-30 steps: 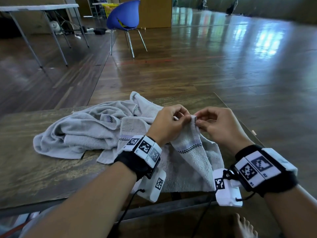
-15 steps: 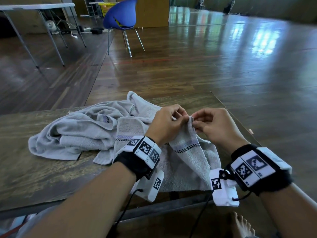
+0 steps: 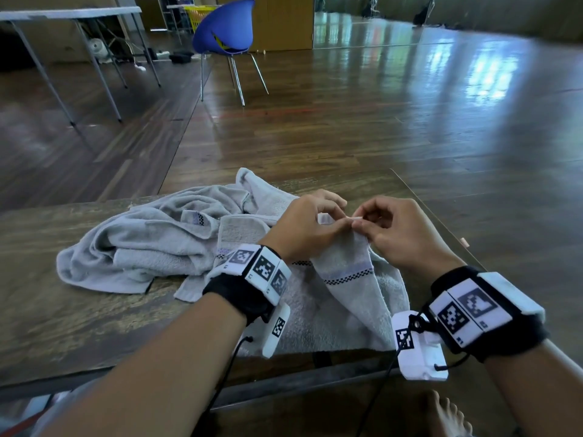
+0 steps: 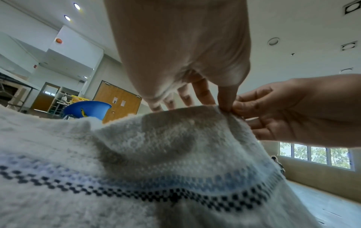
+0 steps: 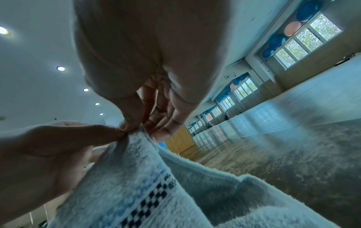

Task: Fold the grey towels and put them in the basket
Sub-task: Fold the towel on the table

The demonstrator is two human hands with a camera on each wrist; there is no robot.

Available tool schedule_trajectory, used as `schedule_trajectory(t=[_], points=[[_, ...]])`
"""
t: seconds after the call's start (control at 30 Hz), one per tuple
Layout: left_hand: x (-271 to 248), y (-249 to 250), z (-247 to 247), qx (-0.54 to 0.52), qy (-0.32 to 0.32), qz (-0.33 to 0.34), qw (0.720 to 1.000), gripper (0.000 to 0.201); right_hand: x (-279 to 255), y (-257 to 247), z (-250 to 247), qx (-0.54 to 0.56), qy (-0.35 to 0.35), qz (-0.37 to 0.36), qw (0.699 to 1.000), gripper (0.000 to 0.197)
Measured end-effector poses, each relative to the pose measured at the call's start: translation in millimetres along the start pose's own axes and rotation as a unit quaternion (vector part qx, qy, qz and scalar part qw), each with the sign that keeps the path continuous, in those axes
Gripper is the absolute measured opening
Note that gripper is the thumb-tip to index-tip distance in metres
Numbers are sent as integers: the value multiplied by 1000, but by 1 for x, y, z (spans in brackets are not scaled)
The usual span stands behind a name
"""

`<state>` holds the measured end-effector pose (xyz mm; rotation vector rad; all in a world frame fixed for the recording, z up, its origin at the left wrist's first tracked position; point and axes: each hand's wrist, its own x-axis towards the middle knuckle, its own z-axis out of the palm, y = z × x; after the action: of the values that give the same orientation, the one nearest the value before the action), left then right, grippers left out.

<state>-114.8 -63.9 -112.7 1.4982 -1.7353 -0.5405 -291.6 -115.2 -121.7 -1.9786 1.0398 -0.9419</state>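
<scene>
A grey towel [image 3: 344,298] with a blue and black checked band lies at the front of the wooden table [image 3: 47,310]. Its upper edge is lifted off the table. My left hand [image 3: 303,228] and right hand [image 3: 400,228] pinch that edge side by side, thumbs nearly touching. In the left wrist view my left hand [image 4: 224,98] pinches the towel [image 4: 156,162] next to the right hand's fingertips. The right wrist view has my right hand [image 5: 134,121] pinching the towel [image 5: 156,185] hem. A second crumpled grey towel [image 3: 142,244] lies to the left. No basket on the table shows.
The table's right edge [image 3: 441,222] runs close beside my right hand. A blue chair [image 3: 225,29] stands on the wood floor beyond, with a yellow basket [image 3: 198,12] behind it. A white folding table [image 3: 69,14] is at far left. A bare foot [image 3: 448,417] is below.
Both hands have stayed at the towel's lifted edge, working along the hem with small finger shifts. The crumpled towel has not moved.
</scene>
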Motion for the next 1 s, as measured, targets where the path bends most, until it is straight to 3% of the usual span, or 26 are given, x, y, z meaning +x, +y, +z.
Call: schedule_trajectory(t=[0.2,0.33,0.43,0.77,1.0], points=[[-7,-1,-12,68,-72,25,995,23,2,-2,-16,-38,-24,-38,998,17],[-8,-4,-29,121,-67,6,990,44,6,10,-41,-86,40,-21,995,13],[-8,-14,-44,161,-52,-39,985,45,7,21,-52,-116,74,4,991,15],[-18,-46,-79,197,12,-70,978,16,6,30,-54,-199,101,52,973,19],[-31,-58,-100,217,41,-102,970,10,10,36,-50,-216,86,82,969,14]])
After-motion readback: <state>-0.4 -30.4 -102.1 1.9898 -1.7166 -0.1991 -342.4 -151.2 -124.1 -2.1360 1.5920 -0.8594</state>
